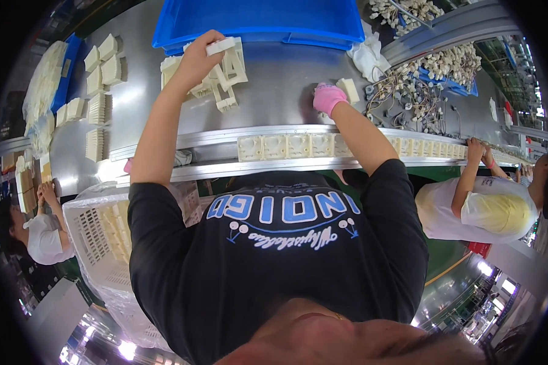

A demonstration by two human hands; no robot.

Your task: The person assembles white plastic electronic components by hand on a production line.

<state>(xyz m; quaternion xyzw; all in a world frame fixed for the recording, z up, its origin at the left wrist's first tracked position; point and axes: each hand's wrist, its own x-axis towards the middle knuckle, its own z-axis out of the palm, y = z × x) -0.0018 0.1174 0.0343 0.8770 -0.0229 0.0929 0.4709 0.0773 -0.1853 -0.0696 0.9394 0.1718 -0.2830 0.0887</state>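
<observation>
My bare left hand [200, 61] is closed on a cream plastic housing [230, 64], with fingers over its upper edge. Beneath and beside it lie several more cream plastic parts [225, 100], partly covered by my hand and forearm. Farther right, my right hand [329, 99], in a pink glove, rests low over the metal table with its fingers curled in. What those fingers hold, if anything, is hidden. Right beside the glove sits a cream plastic block [349, 90]; whether they touch is unclear.
A blue bin [256, 35] stands at the far side. Left are stacked cream parts [97, 109]; right, a tangle of wired parts [408, 97] and a white bag [369, 55]. A rail track [213, 159] carries a row of cream housings [298, 146]. Co-workers [478, 201] stand on both sides.
</observation>
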